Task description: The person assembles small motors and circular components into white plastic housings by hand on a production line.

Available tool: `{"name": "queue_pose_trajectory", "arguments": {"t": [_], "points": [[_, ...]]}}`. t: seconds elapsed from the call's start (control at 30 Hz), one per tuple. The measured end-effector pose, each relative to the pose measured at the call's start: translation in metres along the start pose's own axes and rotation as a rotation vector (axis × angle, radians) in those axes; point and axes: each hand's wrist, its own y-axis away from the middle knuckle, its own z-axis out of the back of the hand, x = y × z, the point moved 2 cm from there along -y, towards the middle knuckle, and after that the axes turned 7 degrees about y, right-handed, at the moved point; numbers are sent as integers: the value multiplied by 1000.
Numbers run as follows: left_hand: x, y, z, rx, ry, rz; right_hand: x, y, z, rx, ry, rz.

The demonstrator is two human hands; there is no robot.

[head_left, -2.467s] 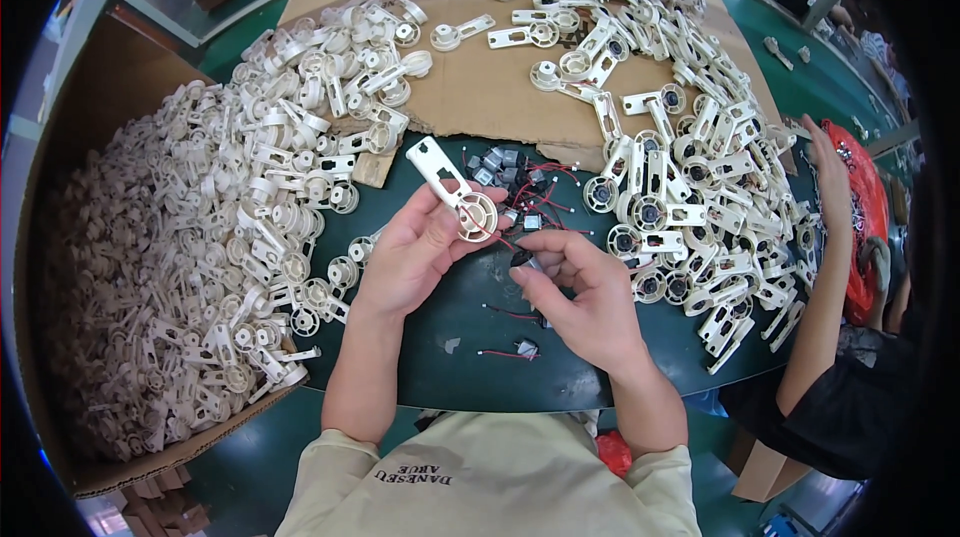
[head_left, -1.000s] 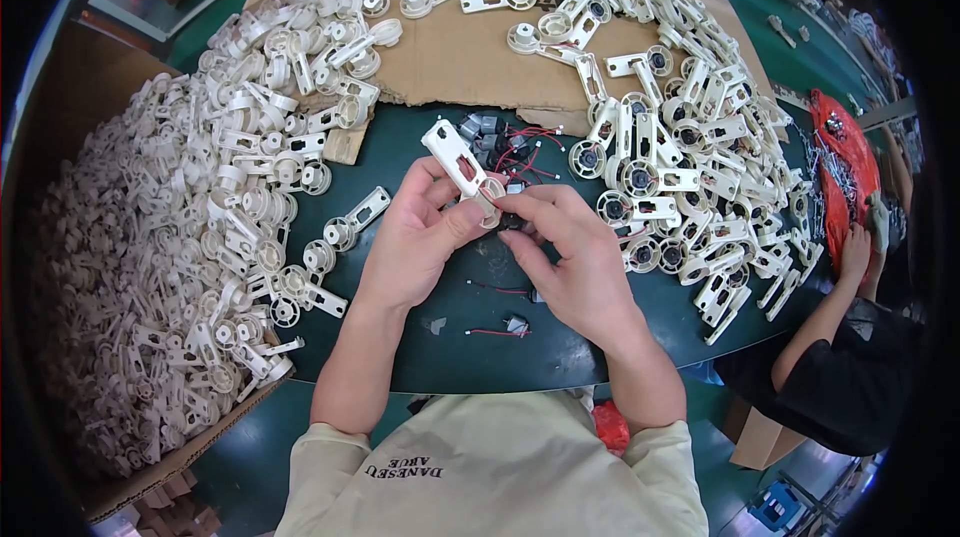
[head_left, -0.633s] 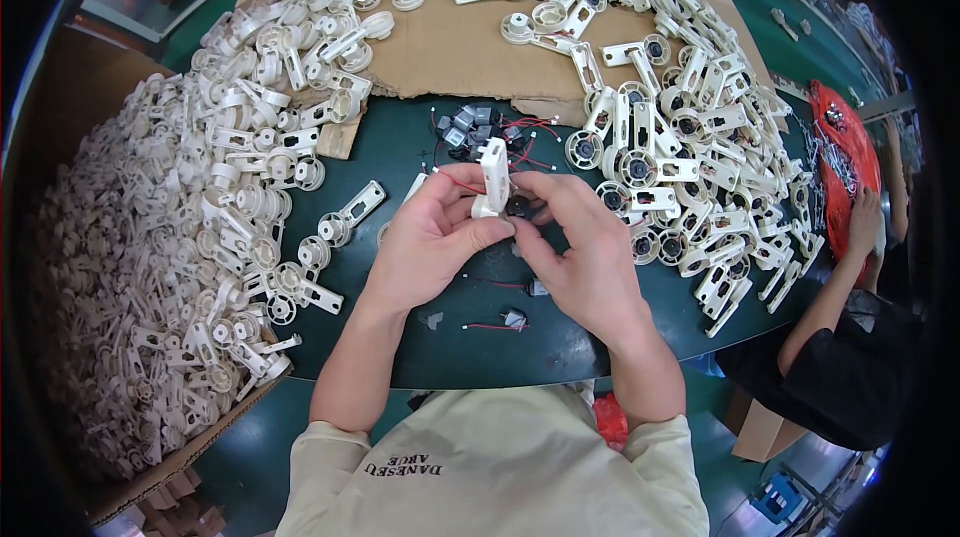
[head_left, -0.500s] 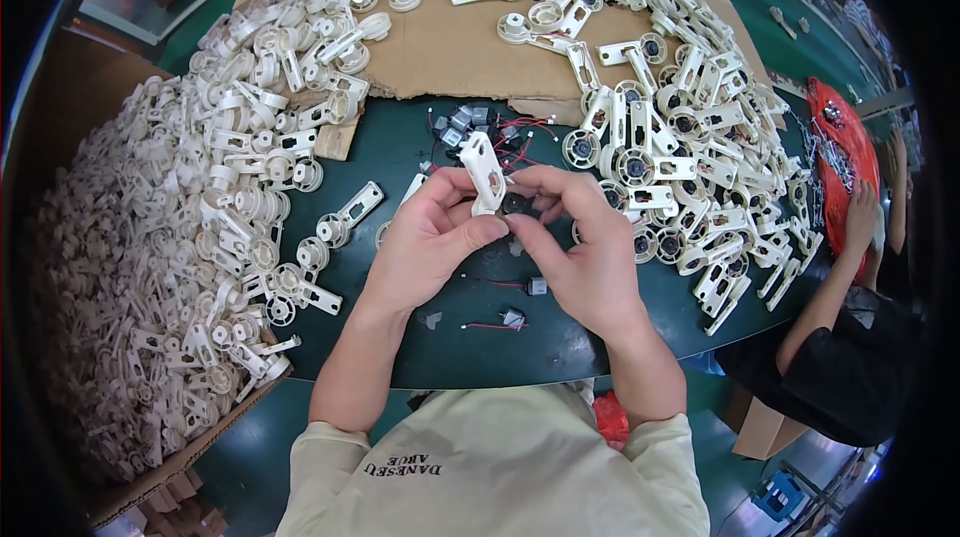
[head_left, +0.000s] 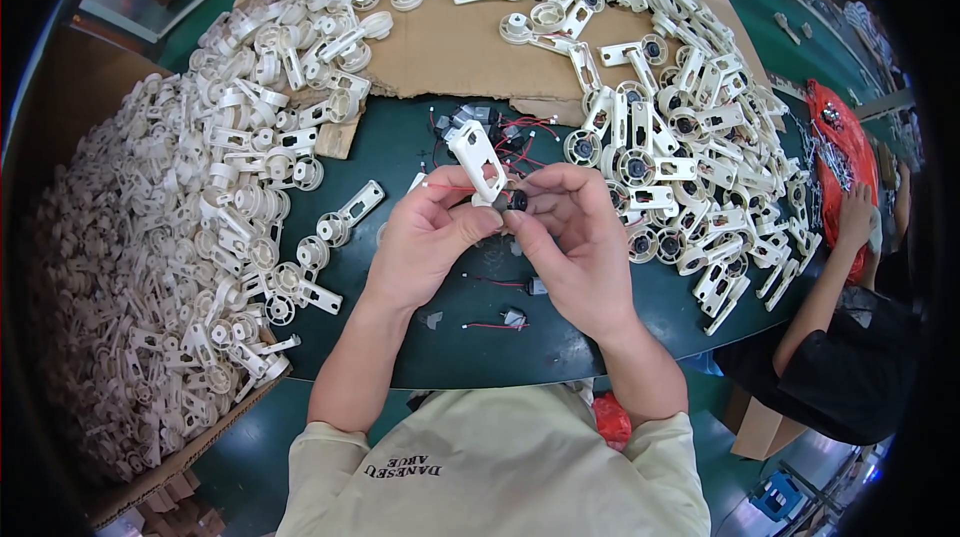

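Over the middle of the table, my left hand (head_left: pixel 420 242) is closed, pinching a white plastic housing (head_left: pixel 478 152) with a long slotted arm that tilts up and away. A small black round part (head_left: pixel 517 199) sits at the housing's lower end, between my two thumbs. My right hand (head_left: pixel 572 252) is closed on that black part with thumb and forefinger, its other fingers curled. A thin red wire shows beside my left fingers. My fingers hide the round end of the housing. Below my hands lie a small wired motor (head_left: pixel 537 286) and another small motor (head_left: pixel 514 318).
A heap of small motors (head_left: pixel 468 119) with red wires lies beyond my hands. White housings fill a cardboard box (head_left: pixel 200 442) at left; more, several with black centres (head_left: pixel 635 167), are heaped at right. A co-worker's arm (head_left: pixel 825 282) reaches to a red bag (head_left: pixel 845 152).
The housing has tilted further left and turned its slotted face more toward me. The black part shows more plainly, and a red wire has come into view at my left fingers.
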Motion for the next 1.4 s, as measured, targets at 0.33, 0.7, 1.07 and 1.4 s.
{"name": "queue_pose_trajectory", "arguments": {"t": [0.33,0.7,1.07,1.4], "points": [[-1,3,-8,26,-84,-17,8,-5,7,53,611,347],[0,2,1,2,-78,-47,6,-6,5,124,576,289],[0,8,-14,-12,-142,-71,-5,-9,10,54,-12,-118],[12,9,-24,-62,-314,-274,-3,-8,4,79,-205,-279]]}}
